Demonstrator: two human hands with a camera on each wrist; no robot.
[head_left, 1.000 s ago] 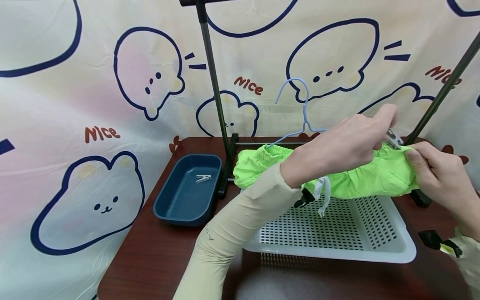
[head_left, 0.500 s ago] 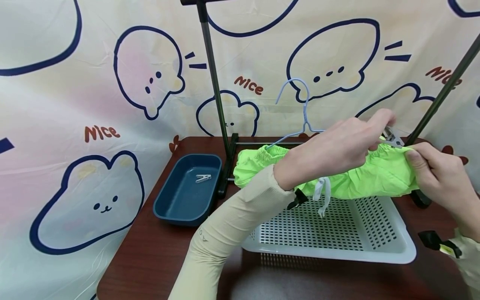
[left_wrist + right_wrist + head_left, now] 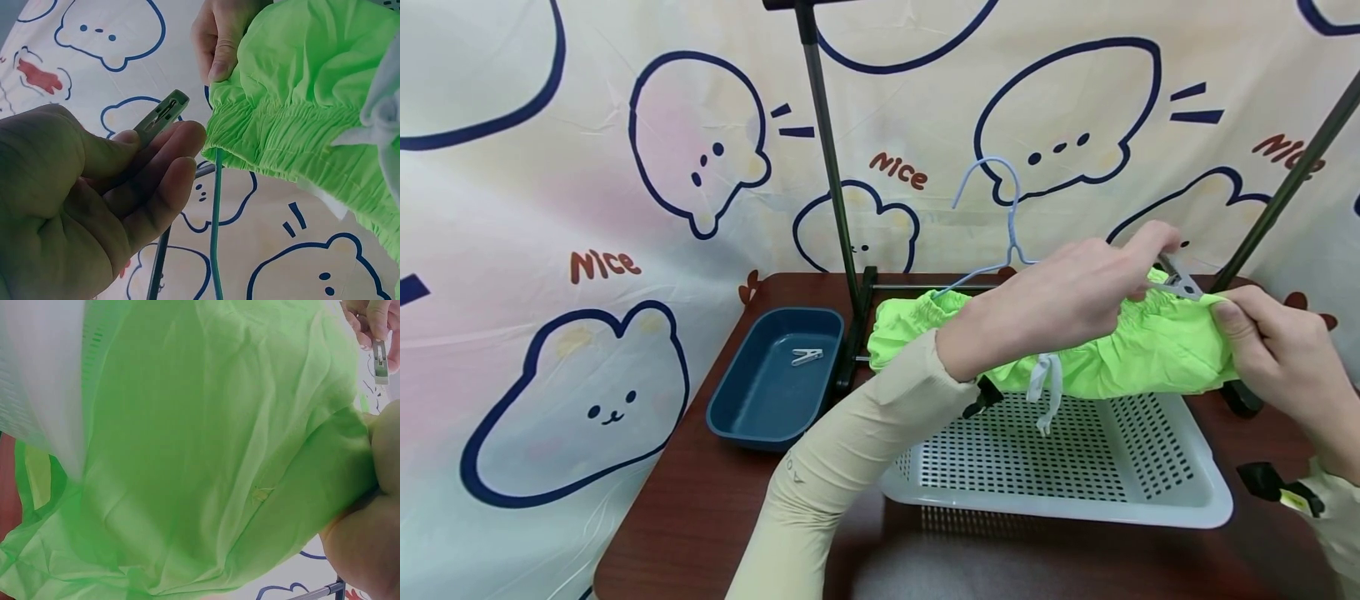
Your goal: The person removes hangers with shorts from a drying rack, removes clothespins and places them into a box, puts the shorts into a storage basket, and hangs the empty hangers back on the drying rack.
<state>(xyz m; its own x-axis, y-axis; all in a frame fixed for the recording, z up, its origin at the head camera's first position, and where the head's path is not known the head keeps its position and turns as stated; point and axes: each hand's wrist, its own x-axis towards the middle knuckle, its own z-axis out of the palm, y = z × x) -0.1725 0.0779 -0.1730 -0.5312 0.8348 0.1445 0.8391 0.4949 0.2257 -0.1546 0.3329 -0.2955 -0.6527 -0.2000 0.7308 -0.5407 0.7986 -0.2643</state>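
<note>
My left hand (image 3: pixel 1060 287) pinches a grey-white clothespin (image 3: pixel 1182 283) between thumb and fingers. In the left wrist view the clothespin (image 3: pixel 161 116) points toward the gathered waistband, a small gap away from it. Bright green elastic-waist shorts (image 3: pixel 1157 358) with a white drawstring (image 3: pixel 1047 392) spread across the middle. At their right end, my right hand (image 3: pixel 1288 350) grips the waistband corner between thumb and fingers. A light blue hanger (image 3: pixel 1012 221) runs into the shorts, its hook upright behind them; its wire (image 3: pixel 216 225) emerges at the waistband. Green cloth (image 3: pixel 187 437) fills most of the right wrist view.
Below the shorts sits a white perforated basket (image 3: pixel 1060 510). To the left, a dark blue tray (image 3: pixel 737 417) holds another clothespin (image 3: pixel 807 357). Black rack posts (image 3: pixel 826 142) rise on both sides of the brown table (image 3: pixel 677 517). A patterned curtain (image 3: pixel 700 275) hangs behind.
My left hand has drawn slightly left with the clothespin, away from the waistband corner. The right hand and the shorts stay nearly still.
</note>
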